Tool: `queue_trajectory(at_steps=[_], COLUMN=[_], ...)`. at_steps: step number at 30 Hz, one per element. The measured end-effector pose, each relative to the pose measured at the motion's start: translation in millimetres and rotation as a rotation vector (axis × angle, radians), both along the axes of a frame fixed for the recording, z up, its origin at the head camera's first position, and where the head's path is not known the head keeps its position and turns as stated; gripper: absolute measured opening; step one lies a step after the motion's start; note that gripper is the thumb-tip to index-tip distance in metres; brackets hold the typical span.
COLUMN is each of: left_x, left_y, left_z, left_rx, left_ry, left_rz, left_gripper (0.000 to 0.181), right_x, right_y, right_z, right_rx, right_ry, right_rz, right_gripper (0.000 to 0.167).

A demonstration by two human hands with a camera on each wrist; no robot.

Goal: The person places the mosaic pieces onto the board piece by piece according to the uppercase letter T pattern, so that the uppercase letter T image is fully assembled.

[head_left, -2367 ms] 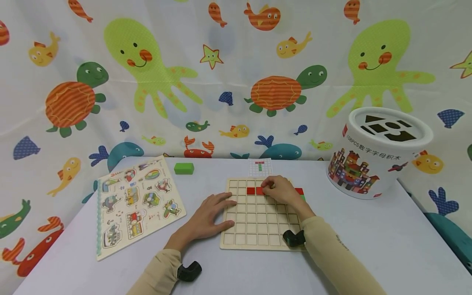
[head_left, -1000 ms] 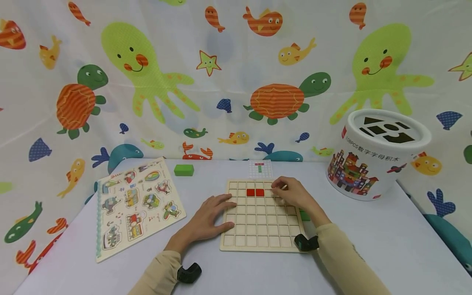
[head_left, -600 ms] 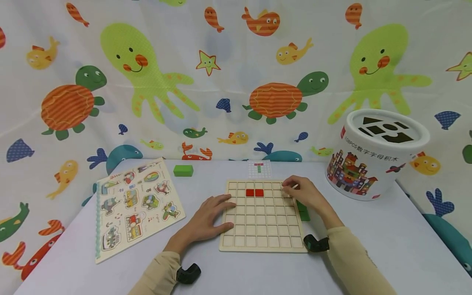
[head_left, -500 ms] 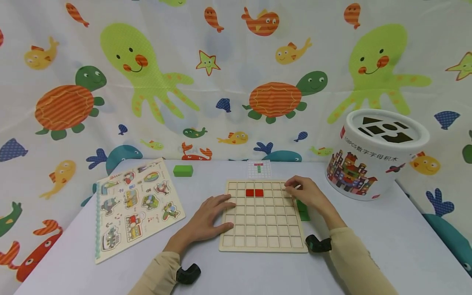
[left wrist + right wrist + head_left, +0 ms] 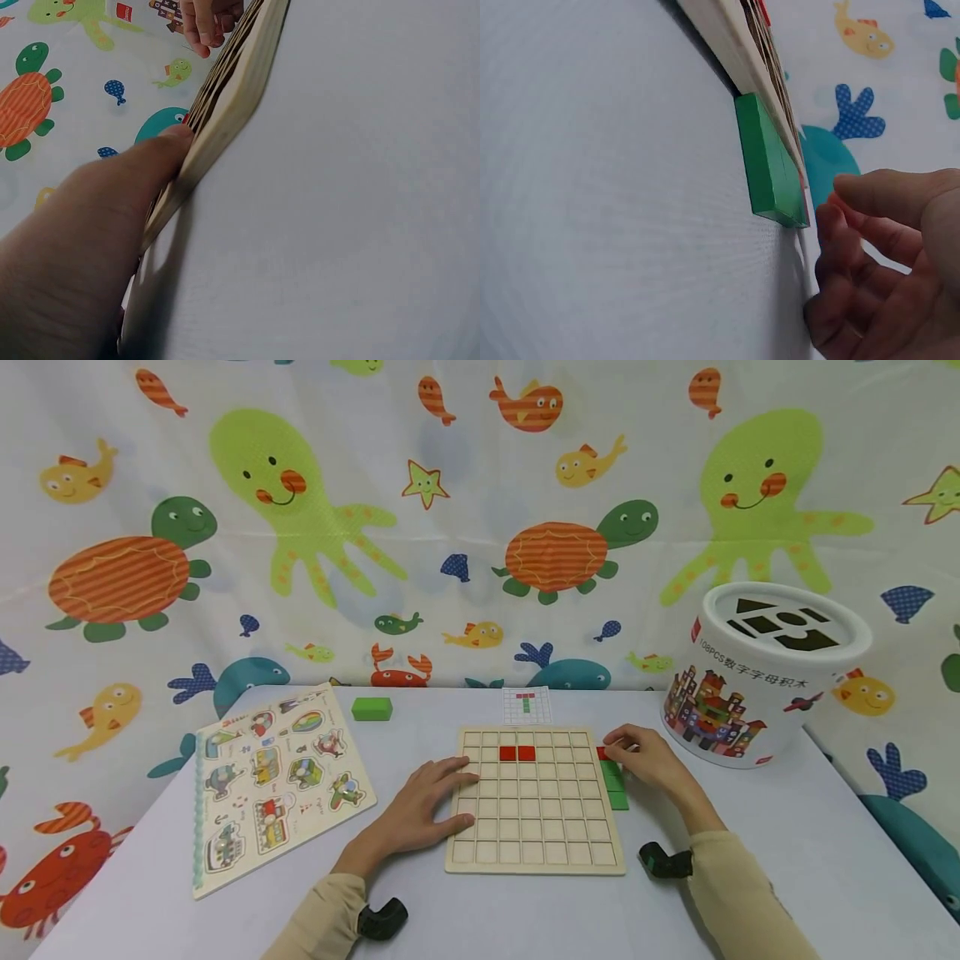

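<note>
A wooden grid board (image 5: 532,831) lies flat in the middle, with two red square tiles (image 5: 517,753) side by side in its second row. My left hand (image 5: 416,806) rests at the board's left edge with fingers extended; its thumb (image 5: 161,154) touches the rim in the left wrist view. Beyond the right edge, my right hand (image 5: 648,764) has its bent fingers at another red tile (image 5: 602,752), partly covered by the fingertips. Green tiles (image 5: 615,783) lie just below that one, against the board. In the right wrist view, nothing shows between thumb and fingers.
A small card with a coloured grid pattern (image 5: 527,705) lies behind the board. A green block (image 5: 372,708) sits at the back left, near a wooden picture puzzle (image 5: 288,777). At the right stands a large white bucket (image 5: 765,677) with shaped holes in its lid.
My right hand has moved right, off the board's top rows to the tiles beside it. Two red tiles in the grid became uncovered. The left hand has stayed in place.
</note>
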State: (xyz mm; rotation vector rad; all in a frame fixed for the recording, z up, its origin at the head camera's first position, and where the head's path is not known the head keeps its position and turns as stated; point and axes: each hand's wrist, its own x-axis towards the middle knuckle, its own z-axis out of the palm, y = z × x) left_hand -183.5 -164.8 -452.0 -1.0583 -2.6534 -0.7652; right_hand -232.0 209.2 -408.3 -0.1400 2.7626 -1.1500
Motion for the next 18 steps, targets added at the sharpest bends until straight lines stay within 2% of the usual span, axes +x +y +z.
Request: queue_trajectory(at_steps=[10, 18], left_x=[0.2, 0.8], left_y=[0.0, 0.2], left_z=[0.9, 1.2], left_rx=[-0.012, -0.009], left_ry=[-0.009, -0.023], left_rz=[0.006, 0.001], left_gripper=[0.054, 0.055], right_x=[2.4, 2.4], right_y=[3.6, 2.3], right_z=[-1.6, -3.5], right_rx=[0.053, 0.066], right_ry=[-0.044, -0.016], right_rz=[-0.016, -0.014], right_gripper=[0.034, 0.027])
